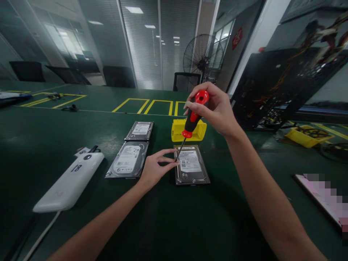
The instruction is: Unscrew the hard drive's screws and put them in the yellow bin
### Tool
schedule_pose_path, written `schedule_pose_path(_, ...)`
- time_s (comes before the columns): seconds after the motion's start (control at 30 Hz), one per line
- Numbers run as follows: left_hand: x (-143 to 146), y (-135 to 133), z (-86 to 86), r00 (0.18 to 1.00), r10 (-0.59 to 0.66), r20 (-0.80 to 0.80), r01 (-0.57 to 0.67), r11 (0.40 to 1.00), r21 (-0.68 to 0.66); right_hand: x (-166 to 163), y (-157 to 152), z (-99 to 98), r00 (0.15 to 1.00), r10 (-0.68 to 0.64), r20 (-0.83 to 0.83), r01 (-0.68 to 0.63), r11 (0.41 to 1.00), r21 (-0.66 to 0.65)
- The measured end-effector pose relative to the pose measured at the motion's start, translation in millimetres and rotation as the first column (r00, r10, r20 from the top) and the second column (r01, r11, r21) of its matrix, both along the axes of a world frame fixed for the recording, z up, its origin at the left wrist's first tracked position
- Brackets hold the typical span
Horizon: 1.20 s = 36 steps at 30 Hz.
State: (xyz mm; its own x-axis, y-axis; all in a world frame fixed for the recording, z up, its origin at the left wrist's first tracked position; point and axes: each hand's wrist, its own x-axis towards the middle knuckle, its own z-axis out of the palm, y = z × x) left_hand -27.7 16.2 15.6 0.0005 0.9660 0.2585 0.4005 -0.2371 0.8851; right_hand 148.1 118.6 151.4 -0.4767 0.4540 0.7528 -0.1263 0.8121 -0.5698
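My right hand (214,108) is closed round the red and black handle of a screwdriver (193,116), held nearly upright. Its thin shaft comes down to the left edge of a hard drive (191,165) lying label-up on the green table. My left hand (156,168) rests beside that drive, fingers pinched at the screwdriver's tip by the drive's left edge. Two more hard drives lie to the left: one close (127,159), one farther back (140,130).
A small yellow tray (176,132) sits just behind the drive. A white power bank marked 18 (70,183) with a cable lies at the left. An open computer case (282,87) stands at the right, a yellow bin (307,136) beside it, a fan (202,58) behind.
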Motion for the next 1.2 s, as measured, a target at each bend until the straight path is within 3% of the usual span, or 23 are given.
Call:
schedule_pose_path(0.47,4,0,1.6,0.995,0.048,-0.091,-0.043,0.997,0.06,-1,-8,4.1,0.999,-0.038,0.014,0.037,0.997,0.062)
schedule_pose_path(0.67,-1,3,2.1,1.0,-0.009,-0.024,0.009,0.999,0.037,-7,-11,3.5,0.998,0.005,0.058,-0.01,0.996,0.083)
schedule_pose_path(0.8,-12,11,-3.0,0.998,0.052,-0.025,-0.05,0.995,0.083,-6,-8,1.3,0.997,-0.06,0.053,0.056,0.995,0.083)
schedule_pose_path(0.9,-17,16,-10.8,0.994,0.106,0.003,-0.106,0.993,0.05,-6,-6,0.0,0.994,-0.086,0.07,0.082,0.994,0.069)
schedule_pose_path(1.0,-17,16,-15.3,0.996,0.088,-0.015,-0.088,0.996,0.006,-6,-8,-1.2,0.991,-0.086,0.102,0.082,0.995,0.048)
schedule_pose_path(1.2,-9,11,-7.4,0.998,0.049,-0.048,-0.051,0.998,-0.037,-8,-6,-3.4,0.991,-0.074,0.113,0.071,0.997,0.026)
